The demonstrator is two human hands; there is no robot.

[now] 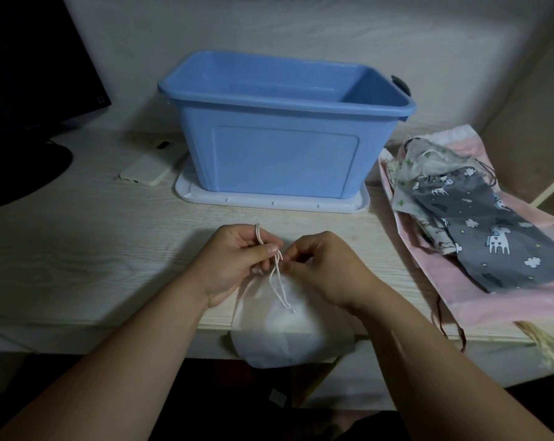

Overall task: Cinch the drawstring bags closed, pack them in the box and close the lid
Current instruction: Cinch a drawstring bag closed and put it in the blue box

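Left hand (234, 261), right hand (328, 265) on twisted cord (278, 283) (puffy white bag (285, 335))

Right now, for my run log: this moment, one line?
cinching; left hand pinches cord; right hand pinches cord; white bag at table edge; blue box open

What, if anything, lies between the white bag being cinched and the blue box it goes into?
Nothing visible. The left hand and right hand pinch the cord of the white bag at the near edge of the table. Only bare tabletop separates it from the blue box, which stands open on its lid.
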